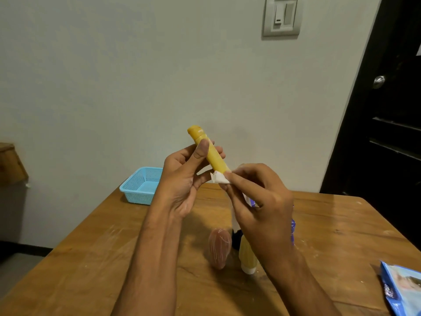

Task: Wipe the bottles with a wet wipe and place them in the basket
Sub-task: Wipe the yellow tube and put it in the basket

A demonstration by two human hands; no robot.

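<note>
- status: wiping in progress. the left hand grips a yellow bottle near its cap end, thumb across the front, holding it tilted in the air above the worktop.
- the right hand pinches a folded white wipe around the lower end of the yellow bottle.
- the blue basket sits at the far left corner of the worktop; the part of its floor on show holds no bottle, so no placement appears done.
- judged remaining: finish this bottle, place it, then treat the others.
- several bottles stand near the middle of the worktop: a pinkish bottle, a pale yellow bottle, and a dark one behind them.
- hidden: the right forearm covers most of that group, so the count is uncertain. blue-violet edges beside the wrist cannot be identified.
- a blue wipe pack is cut off at the near right edge; its print is unreadable.
</note>
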